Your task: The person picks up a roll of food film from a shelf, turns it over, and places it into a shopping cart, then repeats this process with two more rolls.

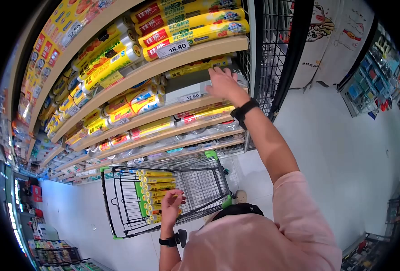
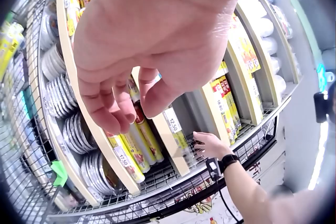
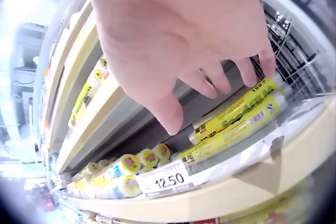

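My right hand (image 1: 224,84) reaches into the shelf bay with the 12.50 price tag (image 3: 164,179). Its fingers are spread and loosely bent, with nothing in them. Below and beyond the fingertips, in the right wrist view, two yellow rolls of bags (image 3: 233,129) lie side by side on the shelf. My left hand (image 1: 172,205) hangs loosely bent and holds nothing. In the head view it overlaps the stack of yellow rolls (image 1: 157,179) in the shopping cart (image 1: 200,185). The left wrist view shows its thumb and fingers (image 2: 107,113) apart, with shelves behind them.
More yellow rolls (image 1: 195,34) fill the shelf above, behind an 18.80 tag (image 1: 173,49). Other rolls (image 1: 134,106) lie to the left. A black wire mesh panel (image 1: 272,58) borders the shelf on the right. White floor (image 1: 308,131) extends to the right.
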A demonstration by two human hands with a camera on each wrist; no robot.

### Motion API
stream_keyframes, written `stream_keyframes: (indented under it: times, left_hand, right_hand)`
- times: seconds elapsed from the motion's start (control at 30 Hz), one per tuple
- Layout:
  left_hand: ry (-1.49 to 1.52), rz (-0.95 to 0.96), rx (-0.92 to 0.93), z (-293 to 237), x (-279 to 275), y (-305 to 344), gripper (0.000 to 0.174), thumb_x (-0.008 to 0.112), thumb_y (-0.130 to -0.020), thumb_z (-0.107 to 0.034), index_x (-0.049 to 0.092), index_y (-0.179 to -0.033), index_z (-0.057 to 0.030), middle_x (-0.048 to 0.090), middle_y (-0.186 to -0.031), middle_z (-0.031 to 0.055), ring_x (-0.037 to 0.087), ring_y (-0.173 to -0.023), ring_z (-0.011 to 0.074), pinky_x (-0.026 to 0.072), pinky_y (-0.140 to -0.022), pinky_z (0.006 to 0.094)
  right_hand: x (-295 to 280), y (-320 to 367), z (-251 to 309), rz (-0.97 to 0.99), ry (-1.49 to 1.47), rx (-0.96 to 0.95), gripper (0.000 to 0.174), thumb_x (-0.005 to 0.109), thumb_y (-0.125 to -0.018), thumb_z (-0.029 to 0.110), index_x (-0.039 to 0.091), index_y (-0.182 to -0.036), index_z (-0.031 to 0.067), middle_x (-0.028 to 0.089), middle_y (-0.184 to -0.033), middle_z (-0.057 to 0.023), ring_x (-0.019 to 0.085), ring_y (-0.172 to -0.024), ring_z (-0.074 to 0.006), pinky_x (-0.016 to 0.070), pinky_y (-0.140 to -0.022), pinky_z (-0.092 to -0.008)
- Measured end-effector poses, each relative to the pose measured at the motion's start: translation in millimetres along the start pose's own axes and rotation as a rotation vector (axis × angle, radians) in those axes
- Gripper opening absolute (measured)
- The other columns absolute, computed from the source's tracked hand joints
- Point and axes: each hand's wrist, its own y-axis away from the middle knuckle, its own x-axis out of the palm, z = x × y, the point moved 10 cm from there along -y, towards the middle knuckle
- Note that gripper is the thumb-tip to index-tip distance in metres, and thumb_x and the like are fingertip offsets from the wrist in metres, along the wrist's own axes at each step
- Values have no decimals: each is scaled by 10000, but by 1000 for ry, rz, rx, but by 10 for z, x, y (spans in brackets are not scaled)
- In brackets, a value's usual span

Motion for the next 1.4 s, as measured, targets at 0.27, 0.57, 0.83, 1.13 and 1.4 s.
stream_keyframes:
  times: [0.27, 0.57, 0.83, 1.13, 1.4]
  left_hand:
    - [70, -228, -32, -20, -229, 296, 102, 594, -961, -55, 612, -1059, -34, 675, -1011, 70, 672, -851, 161, 554, -770, 306]
    - [114, -283, -26, -53, -325, 308, 108, 585, -952, -18, 619, -1054, -30, 651, -1015, 57, 648, -838, 149, 558, -752, 307]
    - [79, -238, -35, -177, -168, 206, 99, 623, -950, -65, 629, -1048, -48, 640, -956, 16, 652, -836, 134, 554, -713, 283]
    - [144, -227, -8, -161, -150, 216, 105, 605, -948, -47, 616, -1053, -49, 649, -994, 35, 644, -863, 145, 533, -747, 305]
    - [263, -213, 27, -304, -13, 73, 209, 575, -994, -165, 633, -1123, -12, 655, -1075, 65, 627, -896, 145, 515, -779, 298]
  right_hand:
    - [526, -967, -595, 426, 176, 60, 517, 538, -921, 487, 679, -1195, 73, 655, -1232, -167, 617, -1129, -351, 474, -974, -431]
    - [522, -938, -718, 392, 226, 42, 310, 522, -910, 139, 703, -1142, 42, 675, -1186, -183, 648, -1084, -379, 521, -894, -493]
    - [380, -777, -702, 298, 217, -4, 267, 601, -834, 74, 713, -1069, 13, 678, -1135, -214, 653, -1041, -393, 547, -868, -457]
    - [-306, -316, -416, -213, -520, -83, 485, 854, -685, 221, 631, -1019, -51, 706, -845, -182, 709, -657, -221, 571, -624, -329]
    - [-392, 598, -592, -336, -1018, 145, 447, 822, -763, 203, 590, -1060, -38, 717, -829, -143, 721, -673, -163, 569, -624, -281]
